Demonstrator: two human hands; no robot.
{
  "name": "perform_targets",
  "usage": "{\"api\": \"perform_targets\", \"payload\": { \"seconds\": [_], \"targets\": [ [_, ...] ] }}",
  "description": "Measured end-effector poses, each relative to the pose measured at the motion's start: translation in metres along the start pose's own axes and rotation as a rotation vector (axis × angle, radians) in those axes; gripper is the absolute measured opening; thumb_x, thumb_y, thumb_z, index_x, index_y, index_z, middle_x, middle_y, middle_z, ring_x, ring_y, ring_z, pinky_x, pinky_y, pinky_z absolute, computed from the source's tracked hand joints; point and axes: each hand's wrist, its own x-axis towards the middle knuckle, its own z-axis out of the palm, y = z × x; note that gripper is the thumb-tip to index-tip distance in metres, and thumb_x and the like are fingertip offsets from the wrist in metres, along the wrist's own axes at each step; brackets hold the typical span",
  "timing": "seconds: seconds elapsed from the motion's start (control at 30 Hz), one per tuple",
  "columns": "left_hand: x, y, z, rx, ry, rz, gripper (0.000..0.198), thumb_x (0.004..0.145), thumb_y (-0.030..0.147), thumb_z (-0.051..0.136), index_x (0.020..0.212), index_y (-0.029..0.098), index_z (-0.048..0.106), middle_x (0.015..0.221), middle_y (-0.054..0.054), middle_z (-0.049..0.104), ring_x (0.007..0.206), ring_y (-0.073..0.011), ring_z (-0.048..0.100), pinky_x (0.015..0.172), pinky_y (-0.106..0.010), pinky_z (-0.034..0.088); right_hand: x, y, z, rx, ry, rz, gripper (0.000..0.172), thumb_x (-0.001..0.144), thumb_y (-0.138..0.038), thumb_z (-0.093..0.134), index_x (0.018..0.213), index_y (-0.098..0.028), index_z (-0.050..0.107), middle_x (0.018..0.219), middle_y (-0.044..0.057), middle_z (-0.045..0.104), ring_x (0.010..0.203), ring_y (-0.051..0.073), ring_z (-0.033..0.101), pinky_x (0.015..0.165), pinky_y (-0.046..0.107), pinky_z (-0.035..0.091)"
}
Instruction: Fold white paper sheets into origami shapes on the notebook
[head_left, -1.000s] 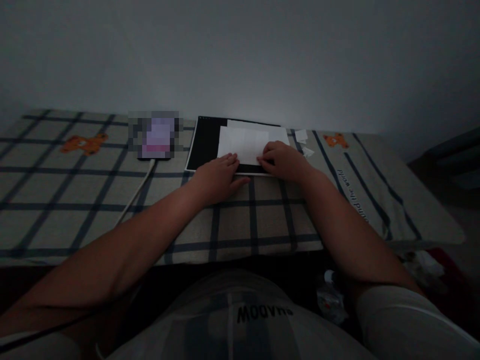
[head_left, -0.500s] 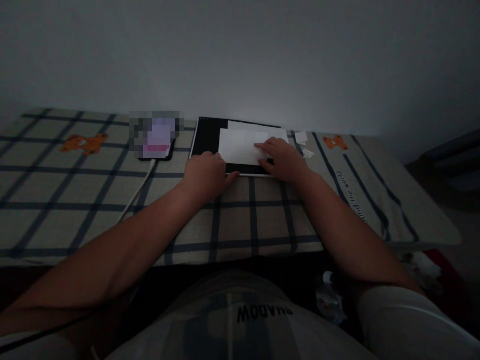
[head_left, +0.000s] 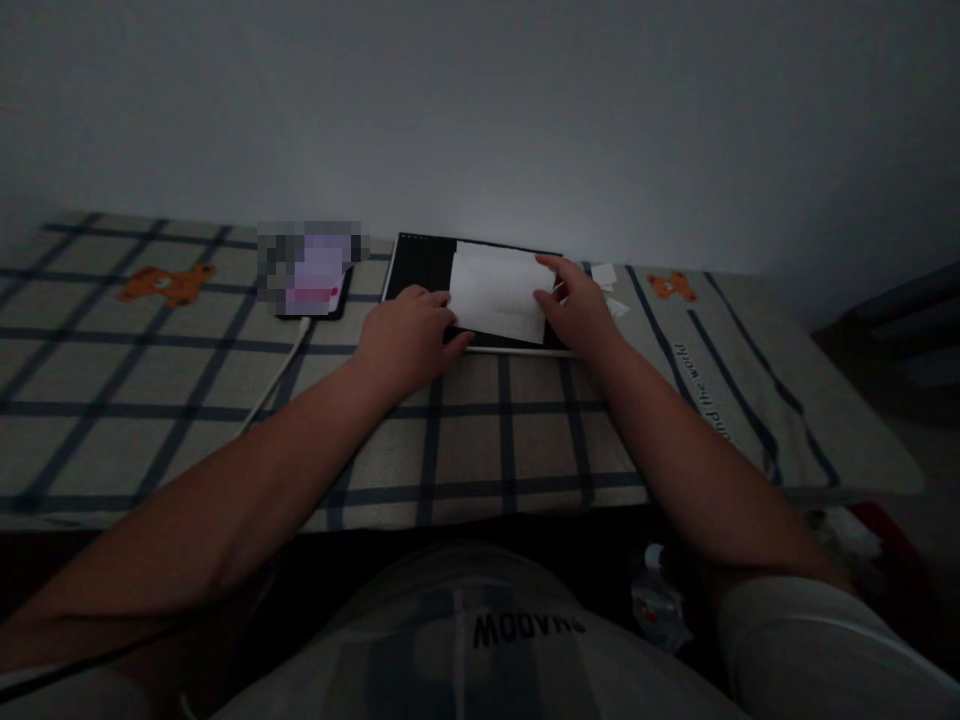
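Note:
A white sheet of paper [head_left: 499,290] lies on a flat black panel with a pale rim [head_left: 420,262], which rests on the checked cloth. My left hand [head_left: 411,335] is palm down over the panel's front left part. Its fingertips reach the paper's left edge, and the thumb points away along the panel's front rim. At the paper's right edge is my right hand [head_left: 581,305], its index finger and thumb spread apart and touching the sheet. Small white paper pieces [head_left: 604,275] lie just beyond the right hand.
Left of the panel is a phone [head_left: 315,275], partly pixelated, with a white cable [head_left: 274,385] running toward me. The checked cloth [head_left: 480,420] covers the surface, which meets a wall behind. Below its front edge, a clear plastic bottle [head_left: 660,605] stands near my right arm.
The paper's left edge has shifted right, and the two overlapping sheet outlines now look like one. My right index finger has moved from the sheet's middle up to its right edge.

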Motion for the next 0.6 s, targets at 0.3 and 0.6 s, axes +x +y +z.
{"api": "perform_targets", "payload": {
  "seconds": [0.3, 0.6],
  "targets": [
    [0.001, 0.003, 0.015, -0.087, -0.064, 0.213, 0.064, 0.112, 0.053, 0.054, 0.166, 0.019, 0.055, 0.166, -0.013, 0.060, 0.148, -0.0338, 0.060, 0.120, -0.047, 0.050, -0.007, -0.006, 0.014, 0.342, -0.094, 0.063, 0.079, 0.099, -0.031, 0.059, 0.175, -0.034, 0.036, 0.134, 0.011, 0.073, 0.088, 0.023, 0.079, 0.085, 0.046, 0.068],
    [0.005, -0.008, 0.013, -0.072, -0.121, 0.176, 0.053, 0.112, 0.050, 0.050, 0.151, 0.020, 0.069, 0.163, -0.013, 0.063, 0.149, -0.0340, 0.059, 0.120, -0.045, 0.049, -0.016, -0.036, -0.008, 0.327, -0.323, -0.046, 0.057, 0.095, -0.024, 0.056, 0.151, -0.020, 0.068, 0.104, 0.007, 0.080, 0.081, 0.022, 0.071, 0.078, 0.042, 0.064]
  ]
}}
